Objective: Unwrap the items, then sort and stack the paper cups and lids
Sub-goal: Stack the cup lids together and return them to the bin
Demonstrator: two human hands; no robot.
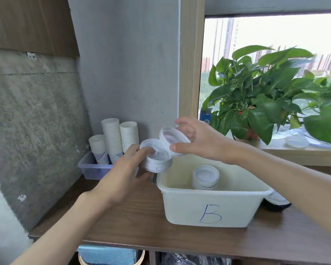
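At a wooden counter (122, 226) by a window, the white tub (180, 207) marked with a blue "B" holds one short stack of lids (205, 176), upright near its middle. Behind it to the left, a clear bin (92, 171) against the wall holds three stacks of paper cups (113, 140) of unequal height. My left hand (122, 173) grips a second lid stack (157, 159) just above the tub's far left corner, fingers curled over its top and thumb beneath. My right hand (197, 142) pinches a tilted lid (173, 138) between thumb and fingers, with its lower edge against the rim of the stack in my left. A potted plant (256, 92) stands on the sill.
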